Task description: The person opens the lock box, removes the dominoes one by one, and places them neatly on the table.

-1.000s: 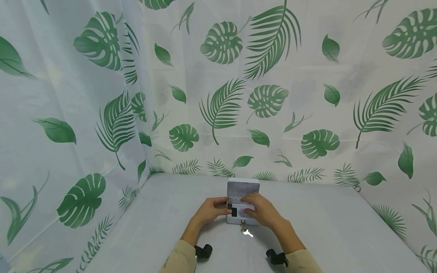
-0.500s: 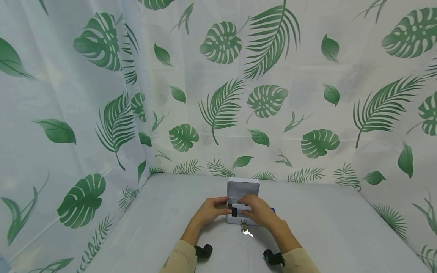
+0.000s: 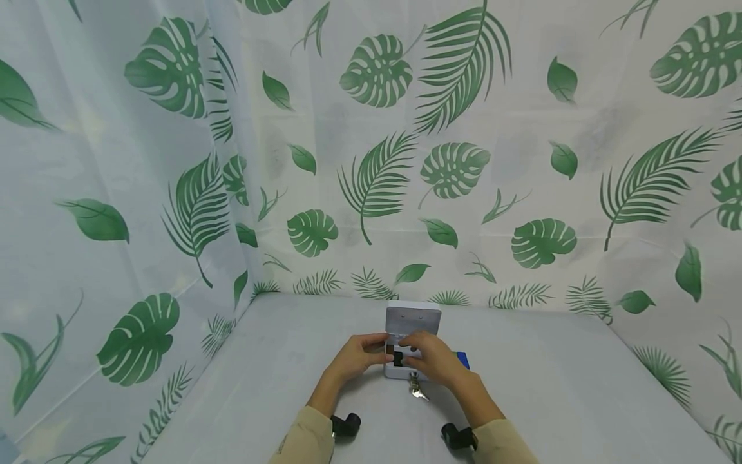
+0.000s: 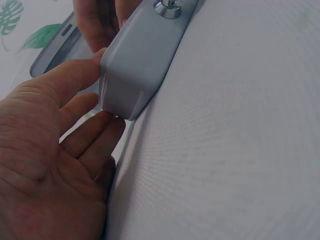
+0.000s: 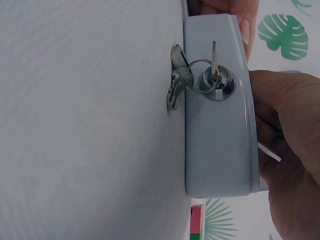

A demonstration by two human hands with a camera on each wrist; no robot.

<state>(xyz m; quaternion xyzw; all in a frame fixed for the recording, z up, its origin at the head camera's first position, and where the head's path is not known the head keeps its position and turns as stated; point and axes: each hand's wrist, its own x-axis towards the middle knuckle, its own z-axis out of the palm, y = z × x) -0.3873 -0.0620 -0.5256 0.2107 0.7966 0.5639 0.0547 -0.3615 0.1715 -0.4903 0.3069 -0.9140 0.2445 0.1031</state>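
Since the earlier frame your right hand (image 3: 436,358) has shifted left over the open box (image 3: 397,373), exposing a blue item (image 3: 462,358) at its right. The black piece (image 3: 398,357) lies in the box's left part, its long axis seemingly front to back, just left of your right fingertips and beside your left thumb, neither hand clearly nearer. Your left hand (image 3: 358,357) grips the box's smooth grey, round-cornered end; whether your right fingers, partly hidden inside, hold anything cannot be told.
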